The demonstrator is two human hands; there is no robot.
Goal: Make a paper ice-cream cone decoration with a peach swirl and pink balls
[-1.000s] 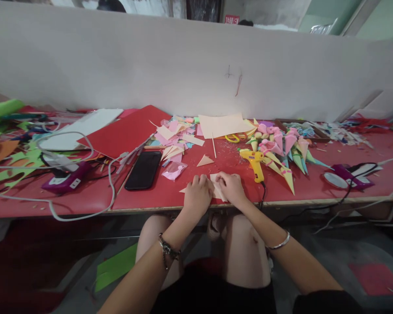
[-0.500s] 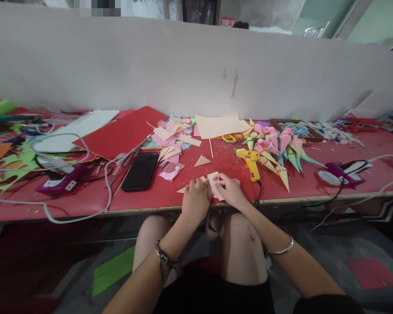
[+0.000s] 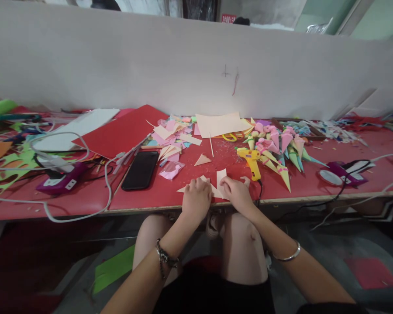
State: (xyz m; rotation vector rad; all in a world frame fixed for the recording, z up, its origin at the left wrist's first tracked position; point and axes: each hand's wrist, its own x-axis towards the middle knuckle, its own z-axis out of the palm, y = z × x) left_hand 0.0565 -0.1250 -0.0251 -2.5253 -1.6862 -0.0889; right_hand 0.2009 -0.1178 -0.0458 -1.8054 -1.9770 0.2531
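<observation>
My left hand (image 3: 197,194) presses down at the table's front edge with its fingers curled over a cream paper piece (image 3: 181,189). A pointed end of that piece sticks out to the left, and more cream paper (image 3: 217,192) shows between my hands. My right hand (image 3: 238,194) has its thumb and fingers on a small cream strip (image 3: 221,175) that tilts upward; the fingertips partly cover it. Beyond my hands lie a loose cream triangle (image 3: 202,160) and a thin stick (image 3: 211,145). A yellow glue gun (image 3: 254,168) rests just right of my right hand.
A black phone (image 3: 140,171) and a small plastic bag (image 3: 172,170) lie on the left. Paper scraps (image 3: 170,137) and a cream sheet (image 3: 219,125) are farther back. Pastel cones (image 3: 283,146) are piled on the right. Purple power strips (image 3: 63,179) with cables flank the workspace.
My right hand has moved slightly right, taking the cream strip away from my left hand and opening a gap. My left hand has stayed in place.
</observation>
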